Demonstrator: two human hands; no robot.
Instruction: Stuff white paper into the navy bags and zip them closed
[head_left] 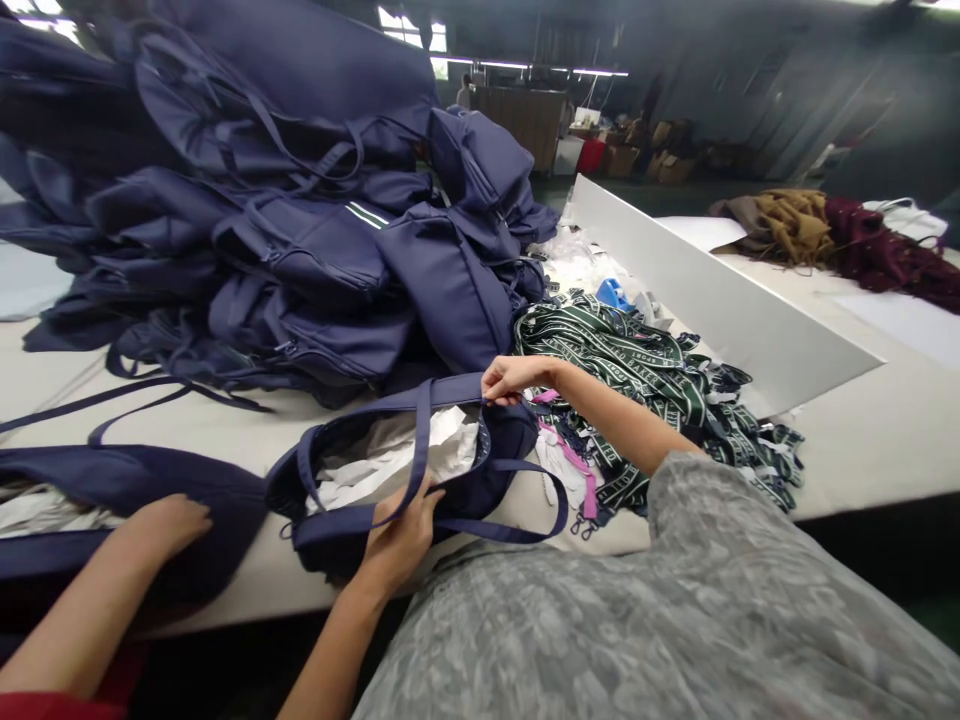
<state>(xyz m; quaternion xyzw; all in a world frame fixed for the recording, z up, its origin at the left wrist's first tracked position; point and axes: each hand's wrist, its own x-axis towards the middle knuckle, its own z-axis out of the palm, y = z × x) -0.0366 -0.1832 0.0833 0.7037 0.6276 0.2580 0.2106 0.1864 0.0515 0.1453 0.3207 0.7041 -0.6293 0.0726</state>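
Observation:
A navy duffel bag lies unzipped before me, crumpled white paper stuffed inside. My left hand is closed on its near rim, beside a carry handle that loops over the opening. At the far right end of the opening, my right hand pinches the bag's edge; whether a zip pull is between the fingertips I cannot tell. To the left, a co-worker's hand rests on a second navy bag, which also has pale paper in it.
Many navy bags form a high pile behind. Right of my bag lie a heap of dark green lettered straps, a white glove and pink strips. A white board stands as a divider; brown and maroon fabric lies beyond.

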